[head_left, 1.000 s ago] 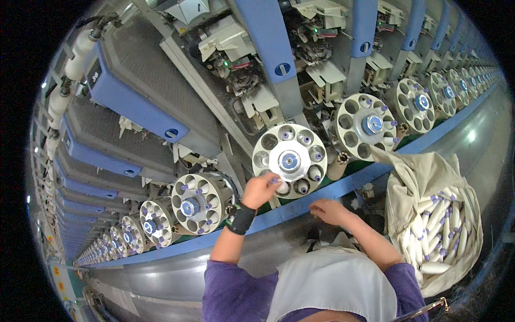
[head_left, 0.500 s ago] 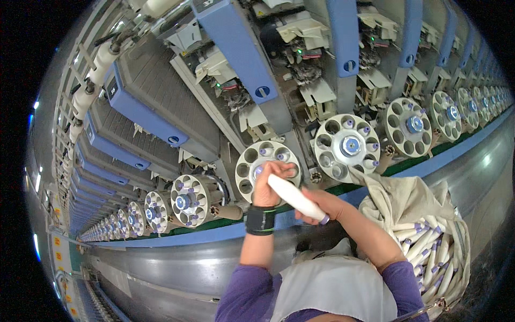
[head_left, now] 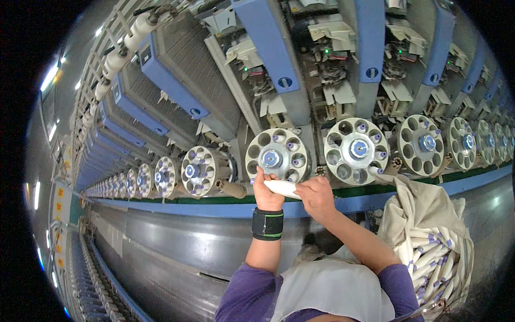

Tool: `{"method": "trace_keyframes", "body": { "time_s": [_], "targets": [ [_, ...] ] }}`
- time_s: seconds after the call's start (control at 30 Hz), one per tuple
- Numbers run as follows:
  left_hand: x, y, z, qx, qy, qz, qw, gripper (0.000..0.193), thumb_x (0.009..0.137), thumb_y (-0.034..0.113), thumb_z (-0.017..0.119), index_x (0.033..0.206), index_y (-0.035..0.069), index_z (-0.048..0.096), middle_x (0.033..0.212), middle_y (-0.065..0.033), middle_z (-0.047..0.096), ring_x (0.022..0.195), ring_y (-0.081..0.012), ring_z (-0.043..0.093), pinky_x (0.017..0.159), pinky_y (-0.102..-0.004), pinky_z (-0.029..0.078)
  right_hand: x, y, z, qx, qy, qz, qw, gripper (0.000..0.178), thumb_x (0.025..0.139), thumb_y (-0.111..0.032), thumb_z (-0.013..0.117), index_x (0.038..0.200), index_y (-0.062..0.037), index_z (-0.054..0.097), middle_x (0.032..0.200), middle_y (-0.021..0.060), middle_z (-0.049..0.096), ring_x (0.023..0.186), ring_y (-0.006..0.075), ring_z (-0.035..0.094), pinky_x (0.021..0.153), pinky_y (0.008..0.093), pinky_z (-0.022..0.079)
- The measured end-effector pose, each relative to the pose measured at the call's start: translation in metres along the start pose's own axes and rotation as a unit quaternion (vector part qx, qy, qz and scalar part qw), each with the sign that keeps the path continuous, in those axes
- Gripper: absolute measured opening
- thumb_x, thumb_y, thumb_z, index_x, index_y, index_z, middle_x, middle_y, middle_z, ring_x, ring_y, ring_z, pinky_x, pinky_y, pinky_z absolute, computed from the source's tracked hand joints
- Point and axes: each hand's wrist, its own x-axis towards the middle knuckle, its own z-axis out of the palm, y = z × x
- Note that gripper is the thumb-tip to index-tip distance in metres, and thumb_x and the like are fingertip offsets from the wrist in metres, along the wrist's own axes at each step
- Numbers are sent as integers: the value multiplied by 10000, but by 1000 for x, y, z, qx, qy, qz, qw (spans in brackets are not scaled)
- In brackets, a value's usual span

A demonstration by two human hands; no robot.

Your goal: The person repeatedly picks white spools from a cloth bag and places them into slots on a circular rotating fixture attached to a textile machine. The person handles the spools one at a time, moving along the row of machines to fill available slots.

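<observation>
In front of me, a white yarn bobbin [head_left: 284, 188] lies almost level between my two hands. My left hand [head_left: 269, 196], with a black band on its wrist, is closed round its left end. The fingers of my right hand [head_left: 317, 197] pinch its right end. Just beyond my hands stands a round cream bobbin magazine [head_left: 270, 159] with a blue hub; some pockets hold purple-tipped bobbins, others look dark. To its right is a second round magazine [head_left: 360, 148], also partly filled.
A cloth sack [head_left: 416, 201] at my right holds many white bobbins [head_left: 433, 263] with purple ends. More magazines, such as this one [head_left: 191, 170], line the machine both ways. A blue rail [head_left: 241, 210] runs below them. Blue machine panels [head_left: 273, 45] rise behind.
The bobbin has gone from a steep slant to nearly level. My right hand has moved up, and my left hand now closes on the bobbin's left end. The whole view has shifted a little.
</observation>
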Motion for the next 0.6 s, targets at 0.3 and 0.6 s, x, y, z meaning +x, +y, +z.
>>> {"method": "trace_keyframes", "body": {
  "time_s": [0.3, 0.6],
  "targets": [
    [38, 52, -25, 143, -32, 294, 944, 370, 868, 239, 591, 571, 70, 449, 526, 5, 438, 490, -92, 407, 503, -248, 332, 19, -5, 70, 384, -269, 290, 834, 166, 893, -145, 478, 791, -24, 531, 702, 82, 546, 656, 192, 536, 601, 311, 428],
    [112, 25, -75, 377, 5, 402, 834, 160, 846, 116, 566, 740, -5, 561, 772, -60, 540, 716, -135, 489, 684, -280, 404, 51, 56, 143, 527, -162, 481, 681, 219, 915, -179, 456, 760, -34, 510, 694, 18, 493, 611, 96, 435, 564, 245, 389]
  ]
}}
